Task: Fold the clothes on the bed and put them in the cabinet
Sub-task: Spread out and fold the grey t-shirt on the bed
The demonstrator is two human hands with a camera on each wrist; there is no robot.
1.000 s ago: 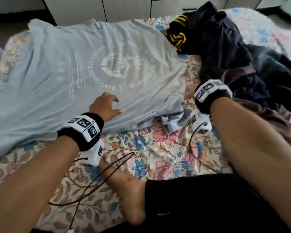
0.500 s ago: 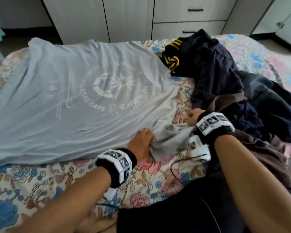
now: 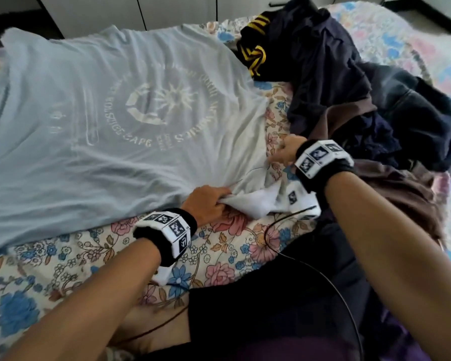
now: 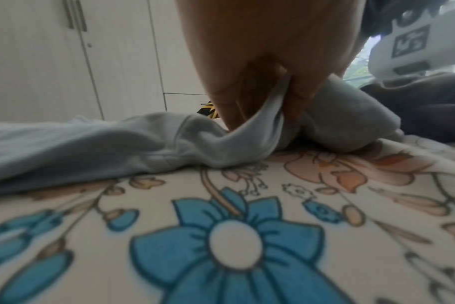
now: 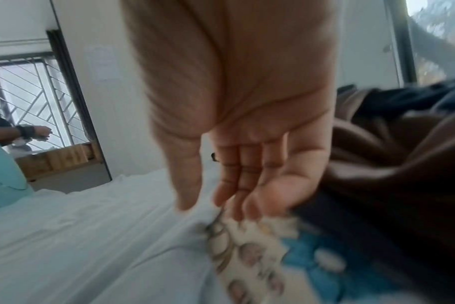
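Note:
A light blue T-shirt (image 3: 115,113) with a round white print lies spread flat on the floral bedsheet (image 3: 219,256). My left hand (image 3: 211,201) grips its bunched near corner; in the left wrist view the fingers (image 4: 260,107) pinch a fold of the blue cloth (image 4: 91,144). My right hand (image 3: 284,152) is at the shirt's right edge. In the right wrist view its fingers (image 5: 234,195) are straight and apart from the thumb, with the tips touching the shirt's edge (image 5: 91,236).
A pile of dark clothes (image 3: 349,87), one with yellow stripes, lies right of the shirt, with brown cloth (image 5: 403,154) by my right wrist. White cabinet doors and drawers (image 3: 180,9) stand behind the bed. My knee is on the bed. Another person's arm (image 5: 26,131) shows by the window.
My left hand left the flat shirt and took hold of its bunched near corner. My right hand came out beside the shirt's right edge and shifted a little farther along it.

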